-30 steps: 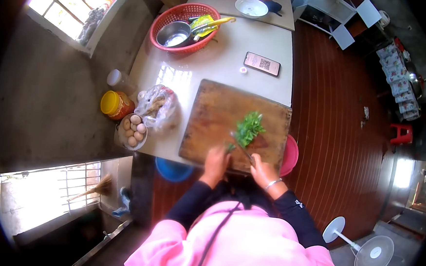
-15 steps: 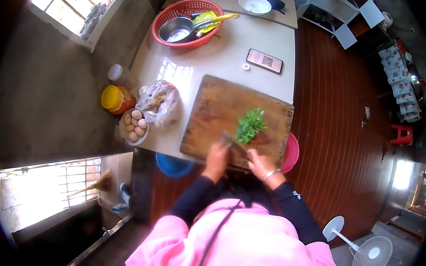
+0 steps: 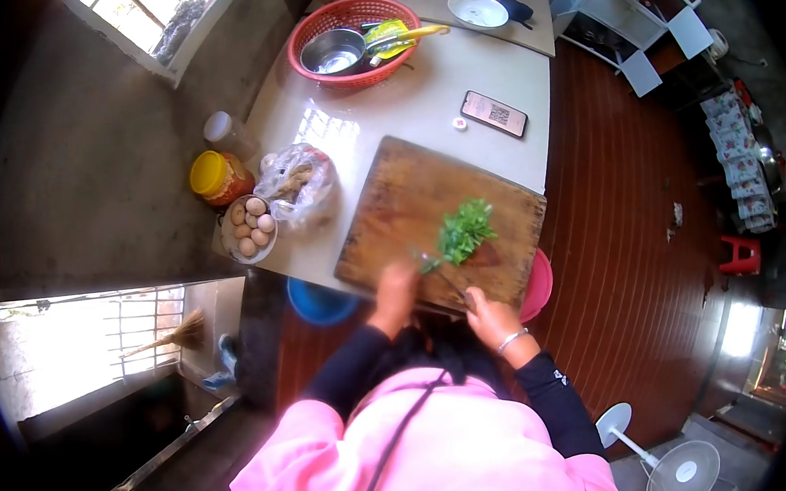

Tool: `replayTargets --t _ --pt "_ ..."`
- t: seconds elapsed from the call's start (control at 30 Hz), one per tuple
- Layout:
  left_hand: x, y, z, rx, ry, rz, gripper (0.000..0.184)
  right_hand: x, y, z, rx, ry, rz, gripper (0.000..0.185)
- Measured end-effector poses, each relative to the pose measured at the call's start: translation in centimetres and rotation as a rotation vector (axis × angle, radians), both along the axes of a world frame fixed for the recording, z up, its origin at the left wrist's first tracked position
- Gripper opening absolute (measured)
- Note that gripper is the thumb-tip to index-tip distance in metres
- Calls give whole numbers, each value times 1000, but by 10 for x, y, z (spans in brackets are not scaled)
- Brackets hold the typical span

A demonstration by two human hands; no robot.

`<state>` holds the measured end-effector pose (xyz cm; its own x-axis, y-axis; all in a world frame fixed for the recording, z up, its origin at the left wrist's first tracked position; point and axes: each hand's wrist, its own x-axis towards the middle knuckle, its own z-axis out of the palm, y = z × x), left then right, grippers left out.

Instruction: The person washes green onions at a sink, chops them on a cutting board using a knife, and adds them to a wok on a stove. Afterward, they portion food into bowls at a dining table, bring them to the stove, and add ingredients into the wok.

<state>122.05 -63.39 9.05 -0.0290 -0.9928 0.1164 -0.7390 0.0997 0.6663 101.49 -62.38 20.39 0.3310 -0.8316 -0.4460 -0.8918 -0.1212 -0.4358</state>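
A wooden cutting board (image 3: 395,214) lies at the front of the white table. On its right half rests a pile of chopped green leaves (image 3: 466,230). My right hand (image 3: 494,319) is closed around the handle of a knife (image 3: 452,283), whose blade points left over the board's near edge and is partly blurred. My left hand (image 3: 395,292) is at the near edge, left of the blade; motion smears its fingers. A few green bits (image 3: 429,264) show beside its fingertips, and I cannot make out whether it grips them.
Eggs in a bowl (image 3: 250,230), a plastic bag (image 3: 298,186) and a yellow-lidded jar (image 3: 221,179) stand left of the board. Behind it are a red basket (image 3: 354,79) with a metal pot and a phone (image 3: 495,114). Blue (image 3: 320,304) and pink basins (image 3: 537,286) sit below the table edge.
My right hand and the knife have shifted slightly right, away from my left hand. The left hand stays near the board's front edge, still blurred. The whole view has shifted a little.
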Motion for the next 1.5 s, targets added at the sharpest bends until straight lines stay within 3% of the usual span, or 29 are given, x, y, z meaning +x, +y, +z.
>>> replayTargets --t 0.17,0.23,0.5,0.6,0.67,0.7,0.77,0.87,0.97,1.13,1.3,1.5 --pt "0 -1 -14 -167 4 -49 3 19 14 -29 -56 48 34 34" --pt "0 -1 -11 -142 -14 -56 3 27 6 -31 -142 6 -7 22" --pt "2 -30 -4 -83 -131 -42 3 7 1 -21 -14 -137 -258 39" --pt "-6 -54 -1 -330 -141 92 5 1 0 -10 -26 -129 -280 40" --pt "-3 -63 1 -292 -49 -119 8 -4 1 -16 -84 -134 -308 41" --pt "-1 -62 3 -294 -47 -115 8 -5 1 -15 -86 -132 -305 41" --pt "4 -58 7 22 -219 -201 11 -6 0 -14 -96 -112 -294 41" --pt "12 -35 -10 53 -83 -130 10 1 2 -4 -51 -65 -241 40" --pt "3 -19 13 54 -7 -35 7 11 11 -13 -52 -103 -181 40" --pt "4 -15 -9 -20 35 -19 11 23 17 -10 25 -21 -45 33" --pt "1 -17 -10 -158 53 -12 8 29 8 -31 26 -43 -57 34" --pt "-5 -25 -8 -133 16 -23 3 15 -5 -37 -6 -116 -128 38"
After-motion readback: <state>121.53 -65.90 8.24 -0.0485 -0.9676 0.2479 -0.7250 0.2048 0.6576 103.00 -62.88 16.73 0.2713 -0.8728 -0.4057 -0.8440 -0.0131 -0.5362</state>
